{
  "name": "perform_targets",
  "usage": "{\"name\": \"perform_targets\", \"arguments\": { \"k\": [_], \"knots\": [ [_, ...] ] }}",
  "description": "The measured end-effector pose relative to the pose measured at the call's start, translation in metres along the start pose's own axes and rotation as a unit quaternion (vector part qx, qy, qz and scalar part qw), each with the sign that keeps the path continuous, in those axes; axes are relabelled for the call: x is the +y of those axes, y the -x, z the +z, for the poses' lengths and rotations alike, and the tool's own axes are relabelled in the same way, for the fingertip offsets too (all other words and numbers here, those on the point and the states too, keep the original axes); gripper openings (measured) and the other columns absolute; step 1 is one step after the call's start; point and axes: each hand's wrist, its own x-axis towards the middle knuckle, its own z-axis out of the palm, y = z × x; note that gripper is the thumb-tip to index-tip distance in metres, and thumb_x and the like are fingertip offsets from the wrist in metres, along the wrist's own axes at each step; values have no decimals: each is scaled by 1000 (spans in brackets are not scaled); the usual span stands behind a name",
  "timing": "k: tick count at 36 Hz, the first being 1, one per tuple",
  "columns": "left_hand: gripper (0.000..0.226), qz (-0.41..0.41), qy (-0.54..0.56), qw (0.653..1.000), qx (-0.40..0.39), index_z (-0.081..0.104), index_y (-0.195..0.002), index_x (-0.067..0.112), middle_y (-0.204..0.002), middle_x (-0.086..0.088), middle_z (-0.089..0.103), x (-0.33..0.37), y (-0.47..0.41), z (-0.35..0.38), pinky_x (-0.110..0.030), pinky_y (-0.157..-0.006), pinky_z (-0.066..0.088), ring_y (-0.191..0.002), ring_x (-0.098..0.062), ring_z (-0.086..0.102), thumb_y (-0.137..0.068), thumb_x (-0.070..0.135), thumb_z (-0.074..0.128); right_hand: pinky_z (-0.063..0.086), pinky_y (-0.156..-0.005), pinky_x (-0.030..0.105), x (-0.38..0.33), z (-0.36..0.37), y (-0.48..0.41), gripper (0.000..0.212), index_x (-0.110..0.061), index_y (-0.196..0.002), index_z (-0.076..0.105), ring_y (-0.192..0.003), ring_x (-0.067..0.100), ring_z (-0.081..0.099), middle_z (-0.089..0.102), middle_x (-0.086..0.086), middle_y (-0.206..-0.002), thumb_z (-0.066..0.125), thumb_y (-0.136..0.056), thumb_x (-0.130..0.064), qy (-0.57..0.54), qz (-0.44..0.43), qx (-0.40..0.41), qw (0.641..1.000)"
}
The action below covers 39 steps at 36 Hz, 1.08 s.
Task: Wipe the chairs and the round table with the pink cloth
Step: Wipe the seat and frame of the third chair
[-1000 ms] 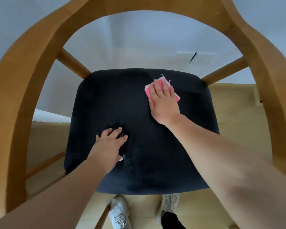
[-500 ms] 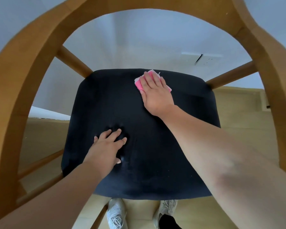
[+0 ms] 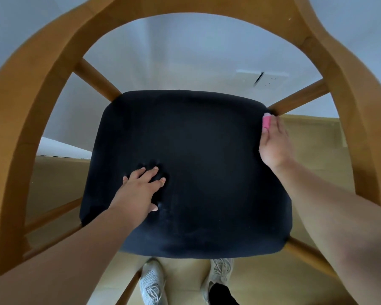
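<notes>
Cloth (image 3: 266, 123) was pressed by the right hand (image 3: 273, 142) against the far right edge of the seat (image 3: 196, 164), while the left hand (image 3: 141, 188) lay flat and open on it; I judged that slow, firm strokes along this edge, with steady bracing, would clean it best.

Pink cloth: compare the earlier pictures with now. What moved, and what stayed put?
The right hand swept the pink cloth from the back middle of the seat to its back right corner, where it now sits at the edge, mostly hidden. The left hand stayed pressed flat on the seat; the chair did not shift.
</notes>
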Motion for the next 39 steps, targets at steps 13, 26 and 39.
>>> {"name": "perform_targets", "arguments": {
  "k": [13, 26, 39],
  "knots": [
    [67, 30, -8, 998, 53, 22, -149, 32, -160, 5, 1, -5, 13, 11, -44, -118, 6, -146, -19, -1, -92, 38, 57, 2, -121, 40, 0, 24, 100, 67, -11, -154, 14, -149, 30, 5, 13, 11, -161, 4, -95, -42, 64, 10, -4, 998],
    [34, 19, 85, 973, 215, 70, -108, 11, -113, -5, 67, -36, 98, 65, -37, -88, 50, -103, -27, 63, -75, 5, 72, 16, -118, 54, -41, 57, 229, 64, -6, -151, 26, -146, 37, 17, 26, 16, -157, 14, -96, -36, 43, 116, -5, 992],
    [38, 7, 157, 972, 177, 57, -129, 20, -132, 8, 53, -45, 143, 84, -30, -92, 45, -122, -13, 47, -92, 13, 50, 10, -119, 50, -139, 90, 241, 63, -6, -150, 28, -145, 38, 20, 25, 15, -158, 19, -96, -36, 96, -57, -35, 993]
  ]
}}
